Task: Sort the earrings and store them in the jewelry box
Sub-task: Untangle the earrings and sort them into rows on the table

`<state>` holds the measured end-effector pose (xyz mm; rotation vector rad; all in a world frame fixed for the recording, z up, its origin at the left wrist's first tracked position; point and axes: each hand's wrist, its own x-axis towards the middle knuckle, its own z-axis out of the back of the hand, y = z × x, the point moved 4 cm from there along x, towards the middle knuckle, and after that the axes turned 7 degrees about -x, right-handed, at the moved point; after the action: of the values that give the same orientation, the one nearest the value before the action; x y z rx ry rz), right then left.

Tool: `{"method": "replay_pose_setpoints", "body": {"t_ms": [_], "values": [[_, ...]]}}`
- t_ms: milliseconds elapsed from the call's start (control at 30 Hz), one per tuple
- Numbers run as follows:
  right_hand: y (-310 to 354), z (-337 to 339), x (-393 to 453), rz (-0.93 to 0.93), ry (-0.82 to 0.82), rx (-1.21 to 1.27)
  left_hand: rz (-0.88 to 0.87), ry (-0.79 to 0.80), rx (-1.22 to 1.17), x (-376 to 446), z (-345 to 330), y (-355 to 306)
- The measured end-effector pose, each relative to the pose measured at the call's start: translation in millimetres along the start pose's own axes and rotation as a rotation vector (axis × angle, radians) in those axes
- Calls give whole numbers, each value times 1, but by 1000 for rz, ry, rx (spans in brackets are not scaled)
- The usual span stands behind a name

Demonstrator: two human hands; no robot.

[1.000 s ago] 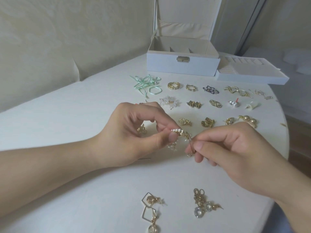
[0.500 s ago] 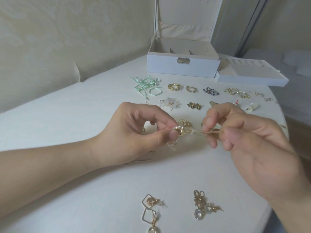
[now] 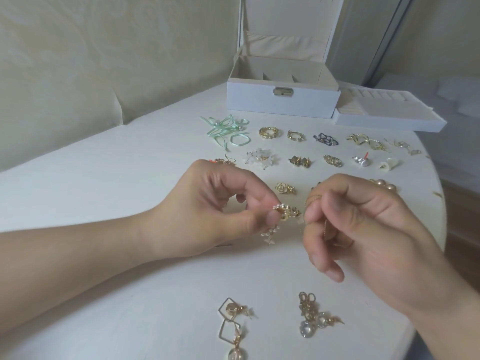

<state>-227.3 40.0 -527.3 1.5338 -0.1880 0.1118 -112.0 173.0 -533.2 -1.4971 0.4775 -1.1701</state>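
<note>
From the head view, the left hand (image 3: 207,211) is pinching a pearl earring (image 3: 279,219) between thumb and forefinger above the table (image 3: 104,165), its drop hanging down below the pinch. The right hand (image 3: 363,229) is curling its fingers around a thin gold chain (image 3: 326,227) running vertically

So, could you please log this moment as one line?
left hand pinches pearl earring | right hand pinches gold chain | jewelry box open
</note>
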Motion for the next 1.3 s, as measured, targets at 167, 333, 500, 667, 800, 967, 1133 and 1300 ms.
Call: {"method": "replay_pose_setpoints", "body": {"t_ms": [167, 333, 500, 667, 800, 967, 1133, 1300], "values": [[0, -1, 0, -47, 2, 63, -4, 42, 24, -1, -1, -1], [-5, 5, 0, -119, -9, 173, -9, 61, 4, -2, -2, 0], [-4, 11, 1, -89, -43, 98, -23, 62, -3, -1, -1, 0], [-1, 14, 0, -70, -142, -84, -27, 34, -51, 0, 1, 1], [0, 12, -1, -58, -176, -317, -34, 40, -63, 1, 2, 2], [-2, 12, -1, -2, -180, -501, -26, 50, -72, 1, 1, 2], [-1, 10, -1, 45, -148, -413, -12, 50, -34, 0, 1, 3], [-1, 6, 0, 87, -132, -373, -7, 68, -28, 0, 0, 3]]}}
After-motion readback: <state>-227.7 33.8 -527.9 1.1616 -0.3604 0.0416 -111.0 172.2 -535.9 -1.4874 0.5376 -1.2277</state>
